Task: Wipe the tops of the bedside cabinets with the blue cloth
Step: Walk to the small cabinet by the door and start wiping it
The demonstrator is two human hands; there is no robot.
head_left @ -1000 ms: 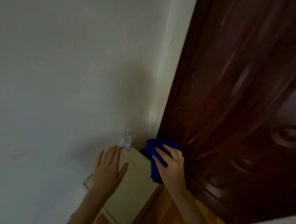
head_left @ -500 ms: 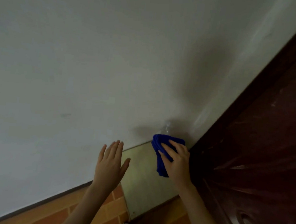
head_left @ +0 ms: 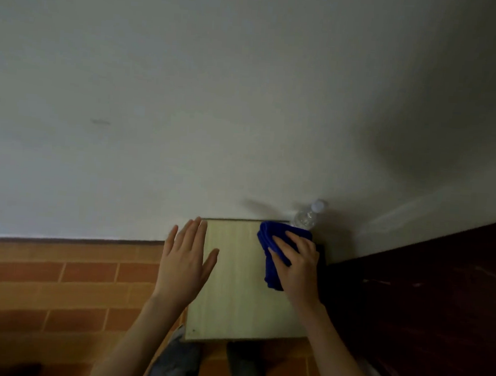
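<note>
A bedside cabinet with a pale wooden top (head_left: 233, 298) stands against the white wall. The folded blue cloth (head_left: 269, 248) lies on the top's far right part. My right hand (head_left: 297, 267) lies on the cloth with its fingers bent over it, pressing it onto the wood. My left hand (head_left: 184, 259) has straight, spread fingers over the cabinet's left edge; whether it touches the top I cannot tell.
A clear plastic water bottle (head_left: 306, 217) stands at the cabinet's far right corner, just behind the cloth. A dark wooden headboard (head_left: 423, 303) rises close on the right. Orange tiled floor (head_left: 58, 286) lies to the left. My legs (head_left: 175, 365) show below the cabinet's near edge.
The view has swung round, so the cabinet top now faces me squarely. Both hands keep their places on the cabinet, the right one on the cloth beside the bottle.
</note>
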